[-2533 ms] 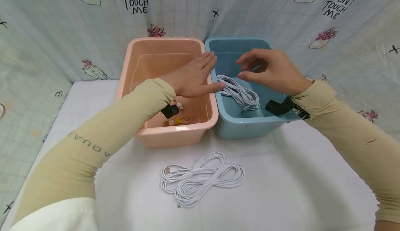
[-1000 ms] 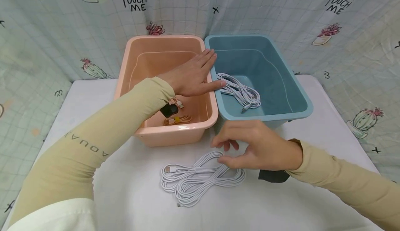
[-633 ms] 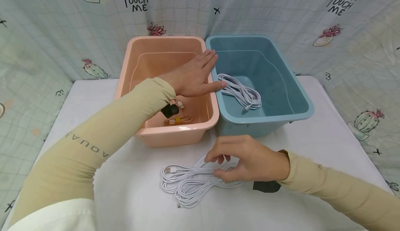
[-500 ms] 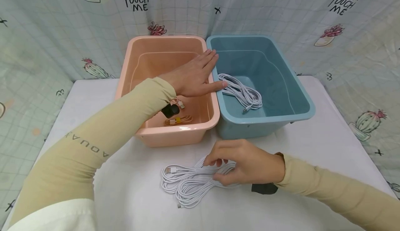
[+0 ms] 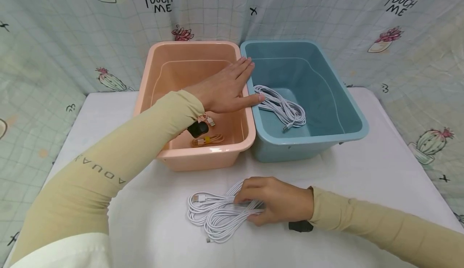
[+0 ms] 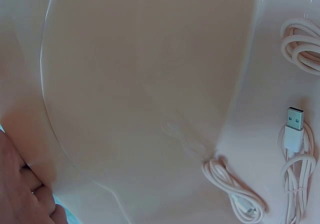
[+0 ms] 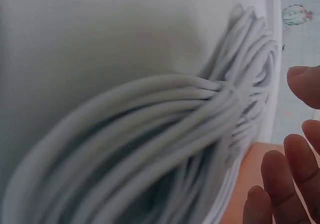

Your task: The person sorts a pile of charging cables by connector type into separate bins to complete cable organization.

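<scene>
My left hand (image 5: 226, 87) lies with straight fingers across the touching rims of the peach bin (image 5: 203, 151) and the blue bin (image 5: 308, 140). Its thumb reaches over the blue rim. A coiled white USB cable (image 5: 222, 223), bundled in a figure-eight, lies on the white table. Over its right loop is my right hand (image 5: 273, 199), thumb and fingers on either side. In the right wrist view, a gap shows between the thumb (image 7: 304, 86) and fingertips, with the white strands beyond them. Whether they touch the cable is hard to tell.
Another coiled white cable (image 5: 280, 107) sits in the blue bin. Peach-coloured USB cables lie in the peach bin, one with a yellow tie (image 5: 207, 140). A printed curtain (image 5: 214, 14) hangs behind the bins.
My right hand has come out of the blue bin, moved toward the front of the table and lowered over the white cable coil. The left hand stays on the rims.
</scene>
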The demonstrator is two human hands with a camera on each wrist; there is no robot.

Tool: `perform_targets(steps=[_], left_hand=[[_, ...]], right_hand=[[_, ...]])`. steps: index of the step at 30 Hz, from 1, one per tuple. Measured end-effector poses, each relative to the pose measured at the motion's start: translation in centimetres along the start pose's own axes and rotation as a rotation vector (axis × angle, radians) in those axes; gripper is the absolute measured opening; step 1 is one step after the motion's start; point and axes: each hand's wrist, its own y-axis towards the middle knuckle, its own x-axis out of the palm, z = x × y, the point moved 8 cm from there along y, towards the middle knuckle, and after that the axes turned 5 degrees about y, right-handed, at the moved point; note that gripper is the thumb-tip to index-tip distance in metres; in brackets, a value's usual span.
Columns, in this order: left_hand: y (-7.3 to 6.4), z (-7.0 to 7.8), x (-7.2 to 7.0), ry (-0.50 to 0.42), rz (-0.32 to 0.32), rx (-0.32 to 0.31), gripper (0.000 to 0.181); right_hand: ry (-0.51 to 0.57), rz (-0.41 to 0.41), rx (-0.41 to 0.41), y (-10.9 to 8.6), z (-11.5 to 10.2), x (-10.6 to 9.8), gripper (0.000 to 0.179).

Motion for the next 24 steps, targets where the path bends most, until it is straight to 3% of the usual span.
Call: perform_targets(steps=[10,24], left_hand=[[0.0,0.0,0.0,-0.005,0.0,0.001,0.097],[-0.1,0.1,0.0,-0.005,-0.004,0.002,0.097]], right_hand=[[-0.049,-0.041,0.021,0.0,1.3,1.9,0.039],[-0.18,-0.101,0.035,0.3,0.9,2.7,0.038]])
